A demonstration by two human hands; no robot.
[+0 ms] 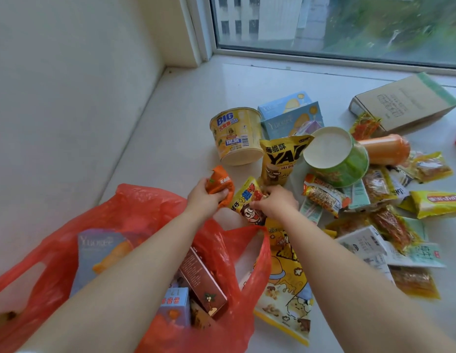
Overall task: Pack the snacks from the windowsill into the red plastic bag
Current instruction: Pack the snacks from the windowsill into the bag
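Left hand (205, 197) grips a crumpled orange packet (219, 183); right hand (274, 202), just beside it, pinches the top of a yellow cartoon snack bag (247, 200). Below both wrists the red plastic bag (150, 207) lies slack on the windowsill (191, 103), boxes already inside. Beyond the fingers stand a yellow noodle tub (236, 135) and a tipped green bowl (336, 159); loose sachets spread to the right. Risk, as I judge it: neither hand holds the bag's mouth, so it may fold shut and a packet could land outside.
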